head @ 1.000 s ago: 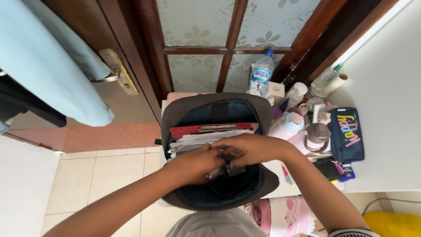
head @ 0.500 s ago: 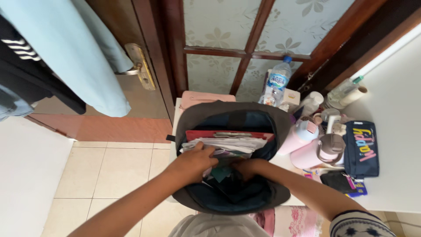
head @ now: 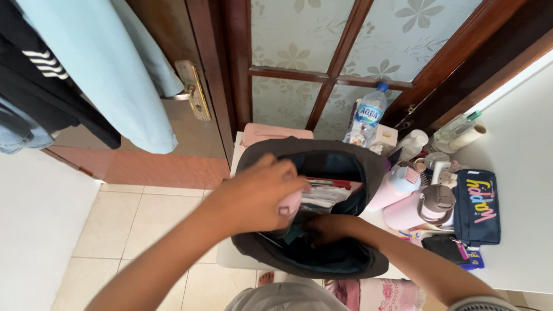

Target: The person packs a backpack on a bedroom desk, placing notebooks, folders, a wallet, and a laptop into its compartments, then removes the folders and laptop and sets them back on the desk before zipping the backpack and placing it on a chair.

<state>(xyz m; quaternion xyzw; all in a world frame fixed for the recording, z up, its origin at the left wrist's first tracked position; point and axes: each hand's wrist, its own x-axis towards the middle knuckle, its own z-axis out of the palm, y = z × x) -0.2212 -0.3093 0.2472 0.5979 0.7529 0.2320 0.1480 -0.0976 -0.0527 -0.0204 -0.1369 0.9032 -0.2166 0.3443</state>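
Dark grey fabric backpack [head: 368, 167] sat open-mouthed on the white surface [head: 518, 190], just below a wooden door with frosted floral glass panes [head: 322, 57]. Left hand [head: 256, 196] hovered over the bag's opening, its fingers curled round a small pink object [head: 291, 204] whose kind could not be told. Right hand [head: 325, 227] was pushed down into the teal-lined inside of the bag, and whether its fingers were closed on anything could not be seen. Stacked papers and a red folder [head: 331, 190] stood upright in the rear compartment, between the two hands and the bag's back wall.

Clutter crowded the bag's right side: two pale pink lidded bottles [head: 403, 201] touched its edge, with a navy zip pouch with coloured lettering [head: 478, 207] just beyond them. A clear plastic water bottle with a blue cap [head: 368, 118] stood behind the bag beside a small white box, and a pink flat case [head: 271, 133] lay tucked behind the bag's rim. To the left, a light blue garment [head: 115, 75] hung beside the brass door handle [head: 190, 89], above the beige tiled floor [head: 132, 230].
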